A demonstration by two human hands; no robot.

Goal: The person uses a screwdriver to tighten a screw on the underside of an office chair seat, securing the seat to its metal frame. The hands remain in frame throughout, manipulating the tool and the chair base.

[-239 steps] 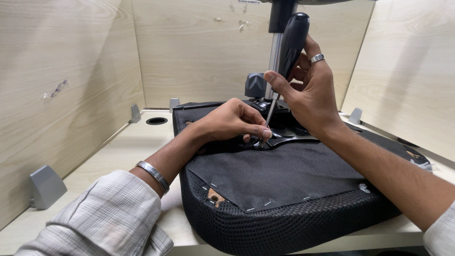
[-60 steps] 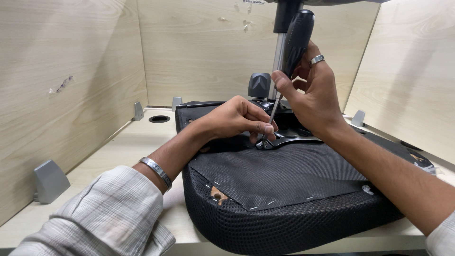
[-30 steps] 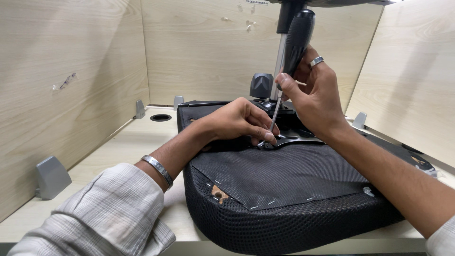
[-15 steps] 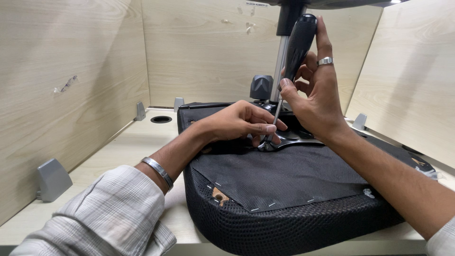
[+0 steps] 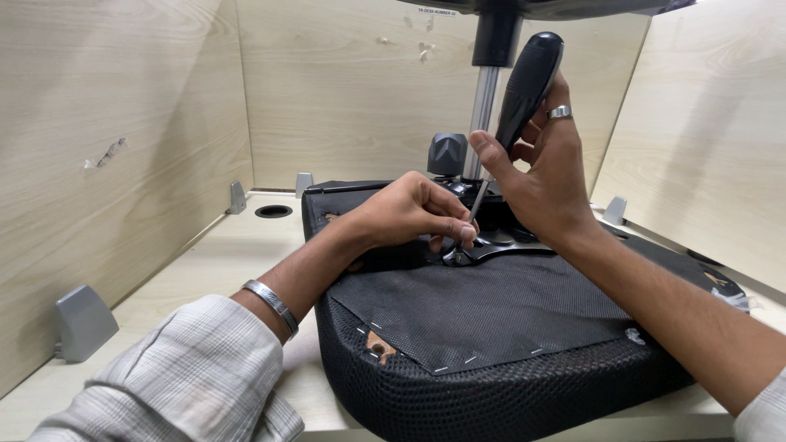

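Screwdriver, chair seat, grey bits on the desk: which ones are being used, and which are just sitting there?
In use:
screwdriver, in right hand
upturned chair seat
left hand, steadying the tip

Just there:
grey brackets
desk cable hole

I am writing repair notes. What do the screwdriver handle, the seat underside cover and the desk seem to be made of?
Screwdriver handle: probably hard plastic or rubber, black, with a dull sheen. Seat underside cover: thin black non-woven fabric, matte, fixed with metal staples at its edge. Desk: likely laminated board, with a pale printed wood grain and a smooth surface.
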